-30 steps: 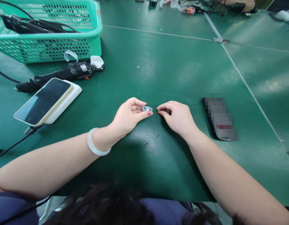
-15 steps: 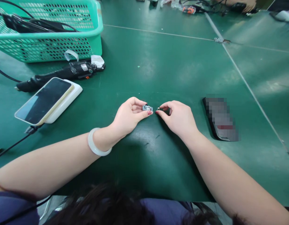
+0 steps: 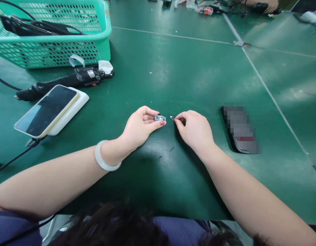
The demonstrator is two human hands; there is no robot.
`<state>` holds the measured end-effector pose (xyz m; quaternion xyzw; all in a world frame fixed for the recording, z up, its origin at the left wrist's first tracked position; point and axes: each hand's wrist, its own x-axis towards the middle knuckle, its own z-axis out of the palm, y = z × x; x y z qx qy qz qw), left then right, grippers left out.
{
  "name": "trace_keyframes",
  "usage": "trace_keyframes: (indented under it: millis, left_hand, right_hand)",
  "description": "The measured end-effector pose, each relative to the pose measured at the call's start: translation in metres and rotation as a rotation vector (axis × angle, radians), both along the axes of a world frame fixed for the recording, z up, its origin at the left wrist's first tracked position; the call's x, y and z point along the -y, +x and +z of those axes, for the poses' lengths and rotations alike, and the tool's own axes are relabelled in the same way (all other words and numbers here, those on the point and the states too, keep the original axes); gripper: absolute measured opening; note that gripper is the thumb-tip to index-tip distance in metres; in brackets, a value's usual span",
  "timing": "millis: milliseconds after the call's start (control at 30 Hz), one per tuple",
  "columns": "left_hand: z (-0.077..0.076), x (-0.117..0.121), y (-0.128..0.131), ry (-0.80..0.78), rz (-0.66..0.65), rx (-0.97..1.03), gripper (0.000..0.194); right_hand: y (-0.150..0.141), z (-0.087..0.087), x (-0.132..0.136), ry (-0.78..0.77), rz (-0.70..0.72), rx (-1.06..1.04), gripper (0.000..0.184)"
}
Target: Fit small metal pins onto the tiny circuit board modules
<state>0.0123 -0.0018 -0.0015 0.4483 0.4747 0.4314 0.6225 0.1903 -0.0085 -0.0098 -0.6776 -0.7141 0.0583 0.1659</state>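
Left hand (image 3: 138, 129), center of the frame: a small pale-blue part (image 3: 160, 118) is pinched between thumb and fingers; its finer details are too small to tell. Right hand (image 3: 195, 130), just right of center: thumb and forefinger close on a small light-colored piece (image 3: 172, 118), its tip pointing toward the part, the two apart. Dark phone (image 3: 240, 131), right of the frame, lies flat on the green table (image 3: 158, 184). Light-rimmed phone (image 3: 46, 111), left of the frame, rests tilted on a white block (image 3: 70, 114). Black handheld tool (image 3: 70, 80) lies beyond it, near the green basket (image 3: 105, 49), upper left, which holds black items.
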Motion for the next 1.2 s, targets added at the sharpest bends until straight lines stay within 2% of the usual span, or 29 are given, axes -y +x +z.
trace_keyframes:
  millis: [167,300,467,567,833,1200]
  left_hand:
    - [-0.001,0.0,0.0,-0.002,-0.007,0.011,0.031]
    - [-0.002,0.0,0.0,-0.003,-0.016,-0.002,0.031]
    - [-0.002,0.001,-0.001,0.02,-0.038,-0.031,0.029]
    - [-0.002,0.001,-0.001,0.027,-0.042,-0.056,0.029]
    - [-0.001,0.004,-0.001,0.09,-0.074,-0.102,0.029]
    - [-0.001,0.005,0.0,0.091,-0.073,-0.075,0.029]
  right_hand:
    - [0.0,-0.001,-0.002,-0.013,0.018,0.045,0.015]
    - [0.003,0.0,-0.002,0.046,0.041,0.044,0.016]
    - [-0.002,0.015,0.008,0.213,0.092,-0.08,0.014]
    - [-0.011,0.024,0.018,0.258,0.153,-0.17,0.013]
    - [-0.02,0.024,0.022,0.214,0.205,-0.175,0.016]
    - [-0.022,0.024,0.023,0.22,0.206,-0.169,0.017]
